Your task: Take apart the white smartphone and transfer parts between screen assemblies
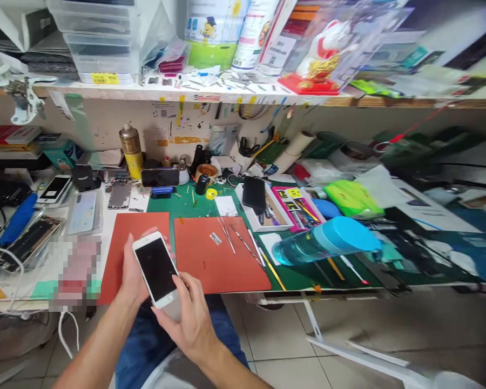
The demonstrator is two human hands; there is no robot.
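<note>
A white smartphone (156, 270) with a dark screen is held tilted over the table's front edge, above my lap. My left hand (132, 273) wraps its left side and back, with fingertips showing past the right edge. At the lower right corner my right hand (190, 308) grips the phone, thumb at the bottom edge and fingers along the side. Behind the phone lies a red-brown mat (117, 237). A second red-brown mat (194, 265) to the right carries tweezers (228, 237) and a small flat metal piece (215, 238).
A blue water bottle (328, 240) lies on the right, near a white tray (283, 220) of tools. A yellow spray can (130, 151) stands at the back left. Loose phones and parts cover the left side. A loaded shelf (166, 93) overhangs the table.
</note>
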